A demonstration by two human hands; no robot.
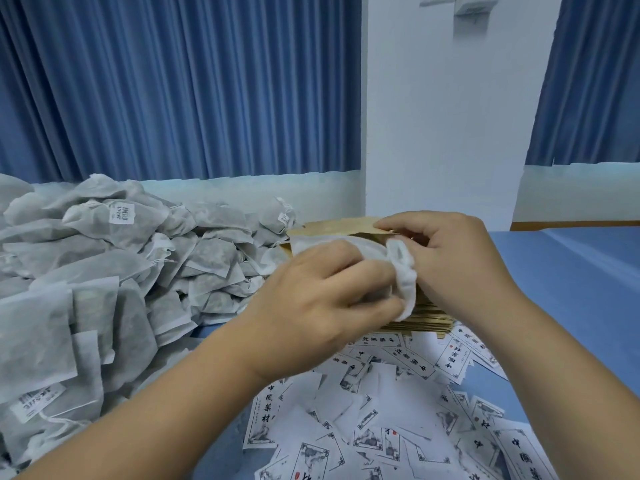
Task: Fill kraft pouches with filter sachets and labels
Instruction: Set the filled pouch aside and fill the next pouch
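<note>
My left hand [322, 303] grips a white filter sachet [403, 271], its bunched end sticking out between both hands. My right hand [450, 261] pinches the top edge of a brown kraft pouch [332, 227] held upright in the middle of the view. The sachet lies against the pouch mouth; I cannot tell how far it is inside. Below the hands a stack of flat kraft pouches [426, 320] lies on the table. A loose heap of white printed labels [381, 410] covers the table in front.
A big pile of grey-white filter sachets [104, 271] fills the left side of the blue table [571, 289]. Blue curtains [173, 84] and a white wall pillar [450, 116] stand behind. The table's far edge runs at the right.
</note>
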